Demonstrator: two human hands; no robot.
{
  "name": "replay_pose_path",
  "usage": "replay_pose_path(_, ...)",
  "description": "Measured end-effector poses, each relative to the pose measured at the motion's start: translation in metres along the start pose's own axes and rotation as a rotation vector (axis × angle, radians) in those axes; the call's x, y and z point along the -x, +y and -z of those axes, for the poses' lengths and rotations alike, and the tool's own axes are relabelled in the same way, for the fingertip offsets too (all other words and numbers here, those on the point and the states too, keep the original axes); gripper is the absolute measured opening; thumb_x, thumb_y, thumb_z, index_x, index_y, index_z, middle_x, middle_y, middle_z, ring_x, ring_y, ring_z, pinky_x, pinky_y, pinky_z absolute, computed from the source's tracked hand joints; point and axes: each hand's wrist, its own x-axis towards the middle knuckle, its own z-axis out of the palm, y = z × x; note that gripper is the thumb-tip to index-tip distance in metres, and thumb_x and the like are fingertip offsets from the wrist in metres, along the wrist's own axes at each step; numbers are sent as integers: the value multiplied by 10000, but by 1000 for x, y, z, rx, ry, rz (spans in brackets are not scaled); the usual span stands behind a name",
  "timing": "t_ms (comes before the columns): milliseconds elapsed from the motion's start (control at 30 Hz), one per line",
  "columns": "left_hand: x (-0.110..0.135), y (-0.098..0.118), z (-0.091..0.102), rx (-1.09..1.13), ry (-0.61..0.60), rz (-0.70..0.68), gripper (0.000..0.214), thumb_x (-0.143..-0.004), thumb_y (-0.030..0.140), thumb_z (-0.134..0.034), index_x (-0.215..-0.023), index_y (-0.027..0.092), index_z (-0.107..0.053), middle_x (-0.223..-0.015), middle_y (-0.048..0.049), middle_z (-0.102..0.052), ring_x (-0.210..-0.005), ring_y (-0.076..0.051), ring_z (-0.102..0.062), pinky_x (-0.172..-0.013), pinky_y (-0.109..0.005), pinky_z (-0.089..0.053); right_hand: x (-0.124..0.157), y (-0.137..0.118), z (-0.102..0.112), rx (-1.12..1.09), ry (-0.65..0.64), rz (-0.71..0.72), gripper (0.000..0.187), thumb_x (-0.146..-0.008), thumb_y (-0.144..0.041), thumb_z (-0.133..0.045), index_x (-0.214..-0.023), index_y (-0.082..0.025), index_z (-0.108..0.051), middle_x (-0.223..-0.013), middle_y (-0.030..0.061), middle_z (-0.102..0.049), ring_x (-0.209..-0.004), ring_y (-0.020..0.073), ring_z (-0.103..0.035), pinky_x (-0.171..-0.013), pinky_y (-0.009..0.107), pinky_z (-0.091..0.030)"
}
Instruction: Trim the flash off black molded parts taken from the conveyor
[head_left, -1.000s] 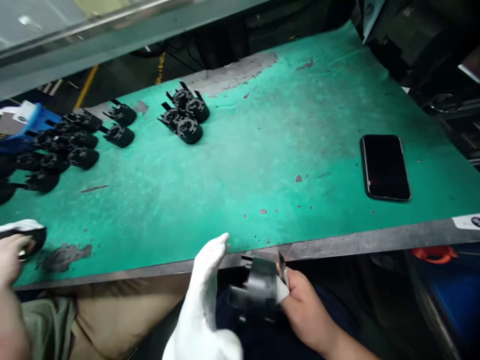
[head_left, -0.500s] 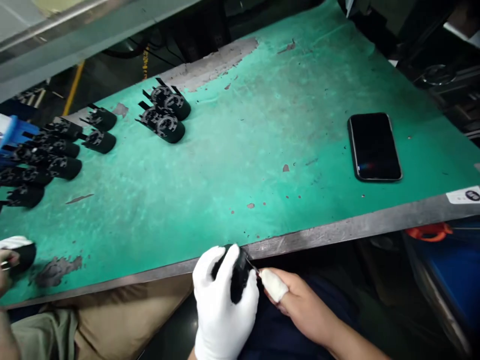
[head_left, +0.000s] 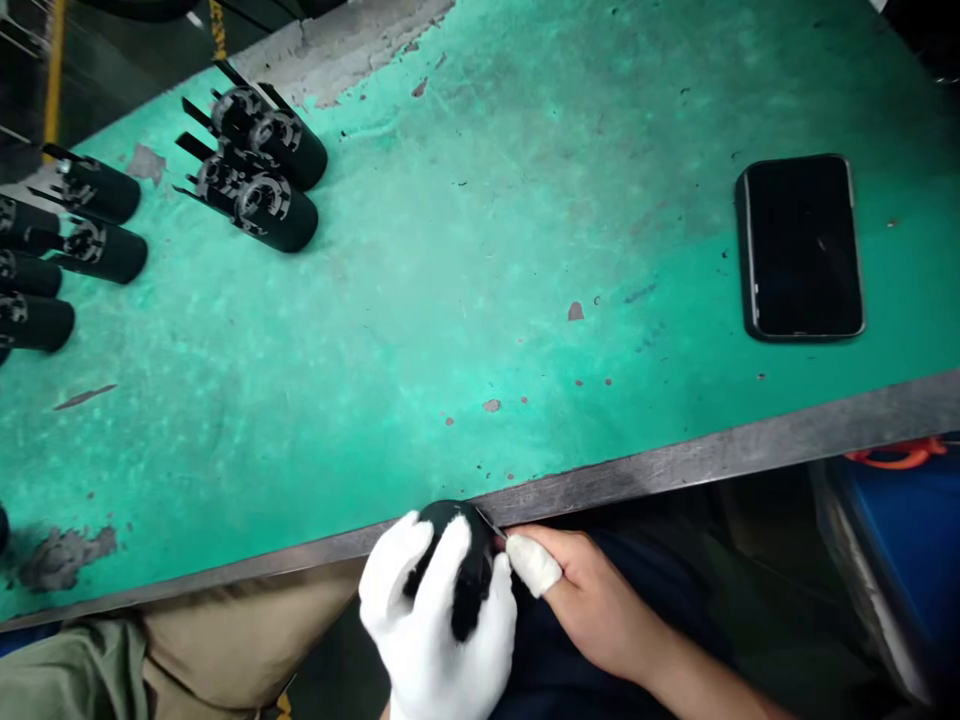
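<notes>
Wrapped in a white glove, my left hand (head_left: 446, 620) grips a black rounded plastic part (head_left: 450, 512) at the table's front edge. Its fingers spread over the part and cover much of it. My right hand (head_left: 581, 590) is bare, apart from a white cover on the thumb. It pinches a thin metal blade (head_left: 491, 523) whose tip lies against the right side of the black part. The rest of the blade is hidden in the fingers.
Several black cylindrical parts with prongs (head_left: 276, 212) stand at the table's back left, more of them (head_left: 105, 250) further left. A phone (head_left: 802, 250) lies at the right. Below the edge are an orange handle (head_left: 900, 455) and a blue bin (head_left: 907, 540). Someone's leg (head_left: 247, 630) shows beside me.
My view has shifted closer and down over the table. The black part has turned slightly between my hands, showing more of its top. The neighbour's hand has left the view at the left.
</notes>
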Motion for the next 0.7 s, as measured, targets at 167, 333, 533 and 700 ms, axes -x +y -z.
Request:
replay_pose_path(167,-4,3,0,16,-6,2,425,-708,101,-809,-1093,211,-669,-1058,-118,-634,-1048,-321,-621,-917,-567,-548,2,5,6,-8,-71,-16,449,-1019,-502,-398,-825,-187,-651,-747,4,-612,-702,151,-510,-656,264,-425)
replay_pose_path(333,-7,3,-1,21,-12,-5,419,-697,79,-812,-1071,200,-669,-1000,-118,-655,-1010,-329,-636,-879,-579,-554,1,5,14,11,-127,-28,443,-1021,-495,-400,-864,-177,-667,-805,10,-647,-733,154,-533,-705,269,-435)
replay_pose_path(533,-3,-1,-1,19,-4,-22,456,-661,73,-829,-1057,223,-659,-1040,-108,-590,-1051,-345,-624,-878,-590,-561,-2,-3,9,64,-57,-40,411,-1025,-456,-412,-847,-190,-669,-814,4,-672,-742,154,-556,-704,263,-432)
replay_pose_path(700,7,-8,-3,-1,47,-143,503,-609,30,-846,-1014,254,-647,-990,-60,-516,-1081,-338,-611,-872,-563,-586,2,-3,1,59,12,-32,401,-1022,-452,-420,-871,-195,-688,-821,19,-687,-749,167,-570,-705,271,-442)
